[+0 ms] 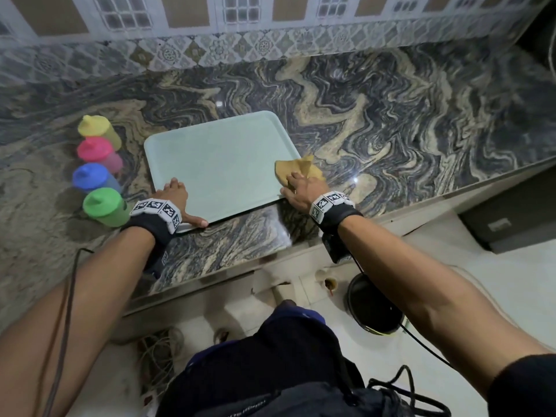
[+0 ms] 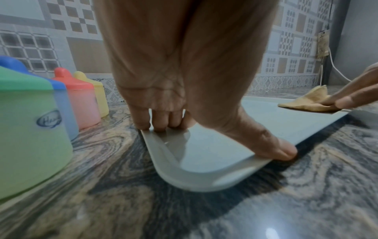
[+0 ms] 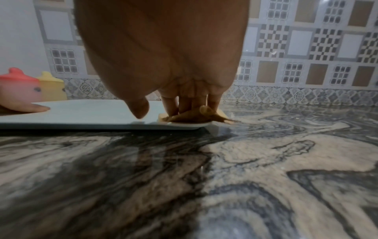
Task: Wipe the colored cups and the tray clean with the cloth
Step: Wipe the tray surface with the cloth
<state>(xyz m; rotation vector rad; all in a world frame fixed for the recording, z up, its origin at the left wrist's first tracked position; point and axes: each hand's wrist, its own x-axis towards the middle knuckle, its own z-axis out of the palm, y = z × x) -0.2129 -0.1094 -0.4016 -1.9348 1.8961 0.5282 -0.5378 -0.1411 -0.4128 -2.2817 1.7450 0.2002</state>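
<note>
A pale blue-green tray lies flat on the marbled counter. My left hand presses its near left corner, fingers on the left rim and thumb along the near edge. My right hand presses a tan cloth onto the tray's near right corner with straight fingers; part of the cloth hangs over onto the counter. Left of the tray stands a row of lidded cups: yellow farthest, then pink, blue and green nearest, close to my left wrist.
The patterned tiled wall closes off the back of the counter. The counter's front edge runs just below my wrists. On the floor beneath are a dark round bin and cables. Bare counter stretches to the right of the tray.
</note>
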